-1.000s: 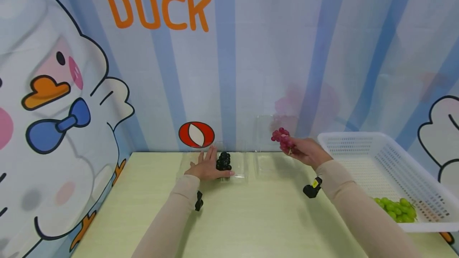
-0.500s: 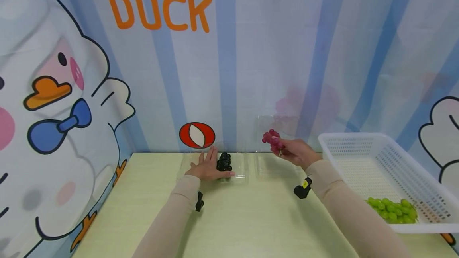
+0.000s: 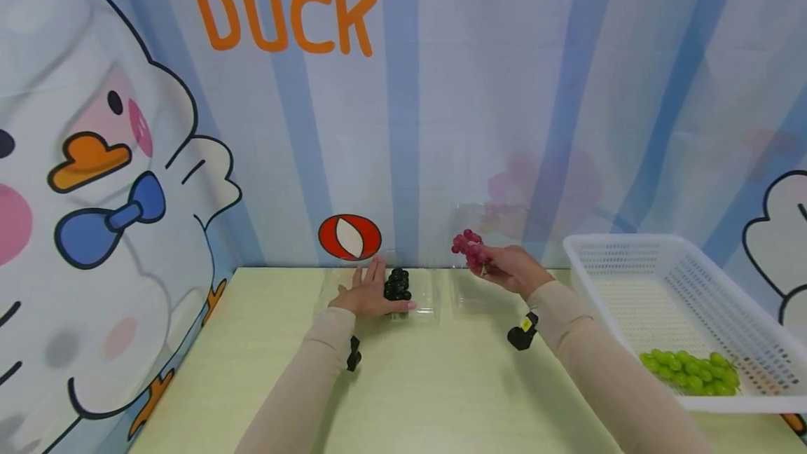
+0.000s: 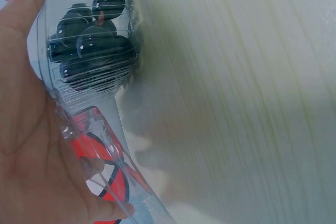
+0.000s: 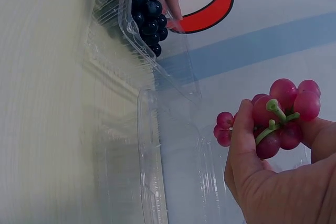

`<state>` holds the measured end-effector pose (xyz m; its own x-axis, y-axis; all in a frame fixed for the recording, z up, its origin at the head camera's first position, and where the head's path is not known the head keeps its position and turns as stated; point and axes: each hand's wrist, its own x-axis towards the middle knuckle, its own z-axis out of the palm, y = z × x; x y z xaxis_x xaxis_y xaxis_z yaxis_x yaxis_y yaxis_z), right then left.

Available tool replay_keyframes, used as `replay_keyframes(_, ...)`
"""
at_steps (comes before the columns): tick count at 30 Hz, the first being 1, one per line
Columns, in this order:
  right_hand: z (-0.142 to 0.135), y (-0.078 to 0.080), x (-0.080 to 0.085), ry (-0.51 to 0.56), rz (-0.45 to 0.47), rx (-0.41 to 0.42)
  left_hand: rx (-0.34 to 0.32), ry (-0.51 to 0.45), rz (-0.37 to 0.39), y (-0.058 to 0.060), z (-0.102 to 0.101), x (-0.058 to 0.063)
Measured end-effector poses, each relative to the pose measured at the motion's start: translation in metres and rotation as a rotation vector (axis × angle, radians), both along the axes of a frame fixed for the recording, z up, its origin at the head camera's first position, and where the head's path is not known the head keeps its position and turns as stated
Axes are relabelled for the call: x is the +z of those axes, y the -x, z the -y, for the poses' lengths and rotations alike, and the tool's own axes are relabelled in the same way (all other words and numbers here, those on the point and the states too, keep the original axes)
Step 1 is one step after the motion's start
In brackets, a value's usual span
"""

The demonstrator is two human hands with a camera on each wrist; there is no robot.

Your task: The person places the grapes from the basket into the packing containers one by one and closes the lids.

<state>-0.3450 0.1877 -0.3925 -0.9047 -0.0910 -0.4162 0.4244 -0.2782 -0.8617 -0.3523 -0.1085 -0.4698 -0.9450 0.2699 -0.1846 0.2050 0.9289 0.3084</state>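
My right hand (image 3: 512,269) pinches the stem end of a bunch of red grapes (image 3: 469,249) in the head view. It holds them above an open clear plastic clamshell box (image 3: 463,298), whose lid stands up against the backdrop. In the right wrist view, green stems (image 5: 274,109) poke out of the bunch between finger and thumb. To the left, a second clear plastic box (image 3: 430,303) contains a bunch of black grapes (image 3: 397,286). My left hand (image 3: 368,296) rests on this box with fingers straight and spread, thumb along the front edge beside the black grapes.
At the right stands a white perforated basket (image 3: 621,239) with green grapes (image 3: 690,372) in its near end. A striped backdrop (image 3: 441,125) with a duck print rises behind the pale wooden table (image 3: 435,384).
My right hand has moved left with the red grapes, over the open box. My left hand stays on the box with the black grapes.
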Motion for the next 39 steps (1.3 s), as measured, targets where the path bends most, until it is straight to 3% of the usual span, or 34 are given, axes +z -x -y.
replay_keyframes(7,0.012,0.002,-0.003,0.017,0.012,0.007,-0.001,0.006,0.004,-0.001,0.000,0.000)
replay_keyframes(11,0.024,0.004,-0.003,-0.044,0.016,0.005,0.002,0.001,-0.001,-0.001,0.000,0.002)
replay_keyframes(22,0.054,0.012,-0.008,-0.087,0.018,0.023,0.010,-0.025,0.006,-0.002,0.000,0.002)
replay_keyframes(31,0.072,0.014,-0.008,-0.209,-0.023,0.062,0.017,-0.032,0.006,-0.003,0.000,0.001)
replay_keyframes(39,0.085,0.019,-0.017,-0.251,-0.032,0.028,0.024,-0.042,0.002,-0.006,-0.001,0.005)
